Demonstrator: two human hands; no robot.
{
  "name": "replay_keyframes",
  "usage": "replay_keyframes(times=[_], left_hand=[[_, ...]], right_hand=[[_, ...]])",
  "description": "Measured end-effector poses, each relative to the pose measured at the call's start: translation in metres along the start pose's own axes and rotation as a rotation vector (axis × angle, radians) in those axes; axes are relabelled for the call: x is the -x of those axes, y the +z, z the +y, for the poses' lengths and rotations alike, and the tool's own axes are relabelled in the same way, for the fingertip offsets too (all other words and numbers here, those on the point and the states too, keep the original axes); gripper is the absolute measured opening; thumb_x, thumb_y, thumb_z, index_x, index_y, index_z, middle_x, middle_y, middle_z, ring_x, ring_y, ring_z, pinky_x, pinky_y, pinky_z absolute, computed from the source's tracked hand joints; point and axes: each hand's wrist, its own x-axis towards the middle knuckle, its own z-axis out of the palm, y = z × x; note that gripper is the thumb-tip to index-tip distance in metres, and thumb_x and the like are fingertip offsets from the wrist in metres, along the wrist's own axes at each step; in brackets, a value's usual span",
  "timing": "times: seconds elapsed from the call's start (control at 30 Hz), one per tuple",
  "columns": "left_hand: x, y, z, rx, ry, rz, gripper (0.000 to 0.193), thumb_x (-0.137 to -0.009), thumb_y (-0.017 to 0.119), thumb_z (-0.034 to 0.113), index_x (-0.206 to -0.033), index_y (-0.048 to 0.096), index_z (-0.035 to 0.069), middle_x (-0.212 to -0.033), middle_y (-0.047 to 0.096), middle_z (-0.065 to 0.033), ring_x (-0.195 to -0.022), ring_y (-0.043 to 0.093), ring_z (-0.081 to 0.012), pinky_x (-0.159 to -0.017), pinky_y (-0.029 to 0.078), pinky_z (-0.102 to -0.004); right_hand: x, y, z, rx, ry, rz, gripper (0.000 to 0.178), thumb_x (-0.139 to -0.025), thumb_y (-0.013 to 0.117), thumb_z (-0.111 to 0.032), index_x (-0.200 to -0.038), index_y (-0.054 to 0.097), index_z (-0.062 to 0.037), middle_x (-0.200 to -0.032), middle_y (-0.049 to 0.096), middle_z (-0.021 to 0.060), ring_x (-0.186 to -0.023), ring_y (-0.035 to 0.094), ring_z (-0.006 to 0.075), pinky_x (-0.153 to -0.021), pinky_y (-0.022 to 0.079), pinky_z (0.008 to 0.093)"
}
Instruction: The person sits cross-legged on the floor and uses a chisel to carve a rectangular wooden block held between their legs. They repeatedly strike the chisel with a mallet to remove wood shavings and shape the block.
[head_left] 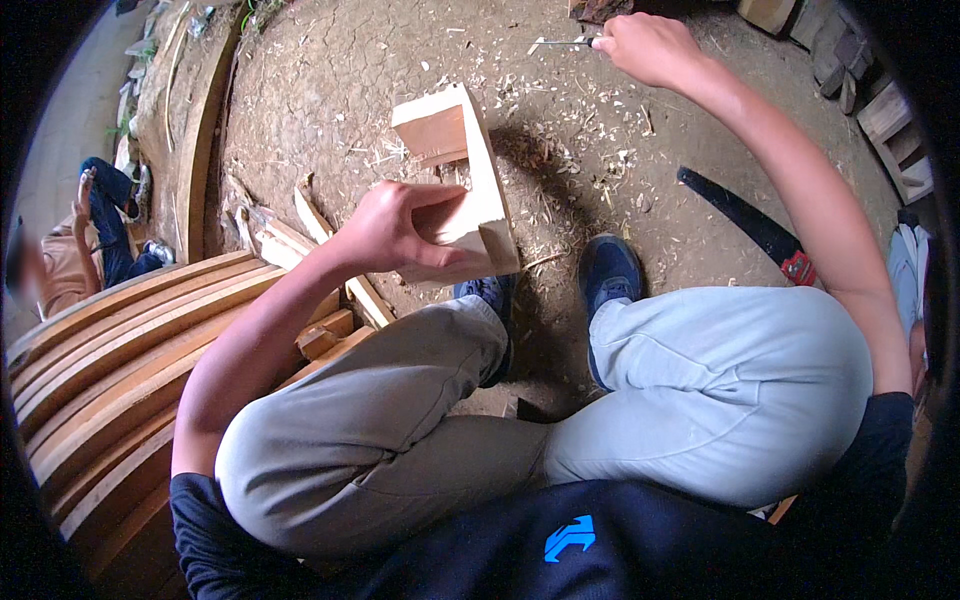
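Note:
My left hand (400,232) is closed on a pale wooden block (480,160), fingers and thumb gripping its near end. A wide notch is cut in the block's side, and it is held up above the dirt floor in front of my left knee. Stretched far forward to the right, my right hand (648,50) is closed round the handle of a chisel (562,42). The thin metal blade points left, well apart from the block. Most of the handle is hidden in my fist.
A handsaw (745,218) with a red handle lies on the dirt floor (330,90) beside my right knee. Wood shavings are scattered ahead. Long timber planks (130,370) are stacked at my left. Another person (75,250) sits at far left. Wood pieces (895,130) lie far right.

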Motion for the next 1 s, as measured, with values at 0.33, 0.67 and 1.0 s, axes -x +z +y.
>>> replay_keyframes(times=[0.33,0.67,1.0], left_hand=[[0.024,-0.008,0.006,-0.032,0.114,-0.086,0.074,-0.065,0.081,0.040,-0.124,0.068,-0.001,-0.096,0.074,-0.0183,-0.082,0.073,-0.0289,-0.080,0.059,-0.0391],[0.034,0.042,0.019,-0.224,0.187,-0.306,0.070,-0.061,0.086,0.036,-0.125,0.066,0.015,-0.102,0.073,-0.0108,-0.084,0.072,-0.0346,-0.075,0.058,-0.0462],[0.035,0.049,0.022,-0.260,0.144,-0.370,0.072,-0.062,0.086,0.041,-0.124,0.063,0.012,-0.103,0.072,-0.0118,-0.086,0.071,-0.0361,-0.074,0.057,-0.0488]], right_hand=[[0.017,0.021,-0.005,-0.122,-0.054,-0.145,0.049,-0.103,0.050,-0.042,-0.108,0.070,0.0023,-0.114,0.071,0.0270,-0.108,0.068,0.0452,-0.094,0.052,0.0560],[0.036,0.028,-0.019,-0.236,-0.082,-0.418,0.050,-0.102,0.051,-0.046,-0.096,0.071,-0.0007,-0.101,0.072,0.0271,-0.100,0.070,0.0448,-0.090,0.053,0.0549],[0.068,0.050,-0.027,-0.349,-0.193,-0.461,0.040,-0.103,0.051,-0.041,-0.110,0.058,-0.0019,-0.103,0.069,0.0271,-0.099,0.066,0.0464,-0.086,0.049,0.0557]])
